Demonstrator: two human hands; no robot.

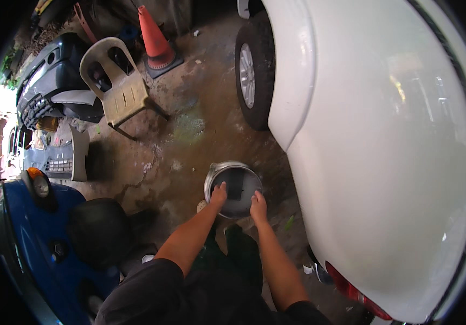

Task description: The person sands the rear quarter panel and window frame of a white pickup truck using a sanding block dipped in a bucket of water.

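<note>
A round metal pot (211, 177) with greyish contents is held low in front of me, above my dark green trousers. A dark square sheet (235, 183) is over its middle. My left hand (218, 195) is closed on the sheet's left edge, inside the pot's outline. My right hand (258, 206) is closed on the pot's right rim. The fingertips of both hands are partly hidden.
A white car (368, 151) with its wheel (247, 75) fills the right side. A plastic chair (119, 92), orange cone (156, 43) and loose bumpers (46, 70) stand ahead-left. A blue vehicle (32, 238) is at lower left. Stained concrete floor (189, 130) lies between.
</note>
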